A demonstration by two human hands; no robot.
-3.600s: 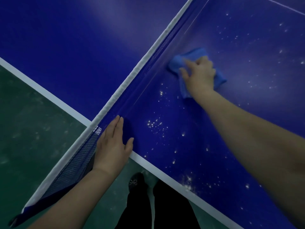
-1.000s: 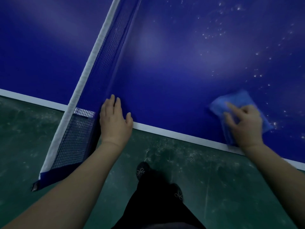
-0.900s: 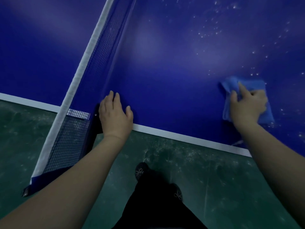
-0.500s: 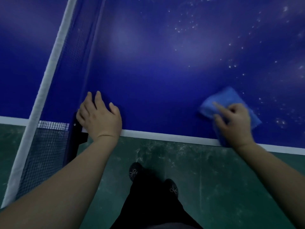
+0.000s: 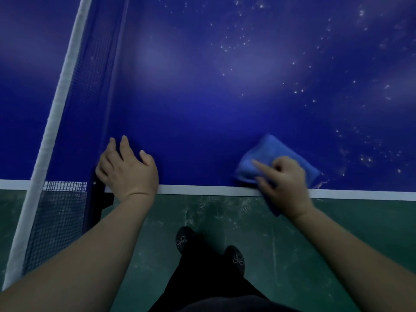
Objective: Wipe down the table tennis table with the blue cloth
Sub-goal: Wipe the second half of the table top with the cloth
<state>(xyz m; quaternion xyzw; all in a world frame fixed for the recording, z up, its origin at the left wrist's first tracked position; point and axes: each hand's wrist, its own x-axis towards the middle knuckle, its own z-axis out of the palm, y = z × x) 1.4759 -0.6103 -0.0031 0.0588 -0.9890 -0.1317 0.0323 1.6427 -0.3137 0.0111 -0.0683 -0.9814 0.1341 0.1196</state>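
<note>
Pressing blue cloth (image 5: 272, 154) flat, right hand (image 5: 284, 185) grips it at near edge of bench (image 5: 202, 109), cloth corner hanging past white edge line (image 5: 202, 189), likely to drag dust off. Left hand (image 5: 128, 170) open, palm down beside net (image 5: 90, 70), bracing lean. White specks (image 5: 364, 157) remain to right. Versus half second ago: cloth slightly nearer edge.

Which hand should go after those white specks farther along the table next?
The right hand. It already presses the blue cloth at the table's white edge, and the white specks lie just to its right. The left hand rests flat and empty beside the net, farther away.
</note>
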